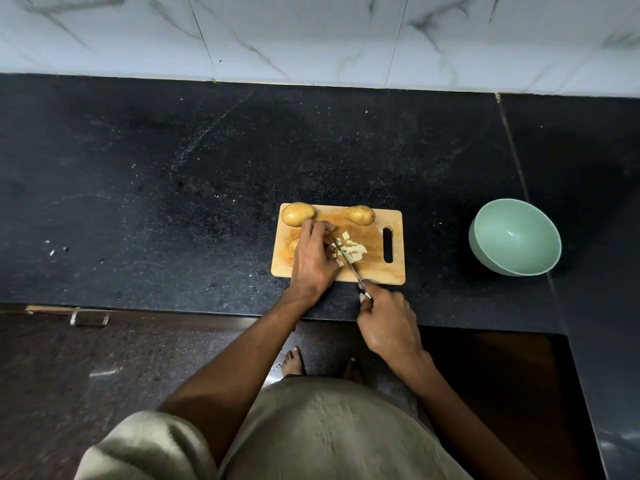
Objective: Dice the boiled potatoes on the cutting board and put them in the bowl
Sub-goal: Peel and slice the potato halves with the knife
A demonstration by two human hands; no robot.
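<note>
Near the lower centre, the right hand (pixel 388 323) grips the knife (pixel 347 261); the left hand (pixel 313 258), fingers curled, holds the potato on the cutting board (pixel 375 271). A slip could nick fingertips. Diced pieces (pixel 351 249) could scatter; the bowl (pixel 515 237) sits right, apart.

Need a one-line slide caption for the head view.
Right hand slices with knife; left hand steadies potato on cutting board; two whole potatoes wait; bowl empty.
</note>
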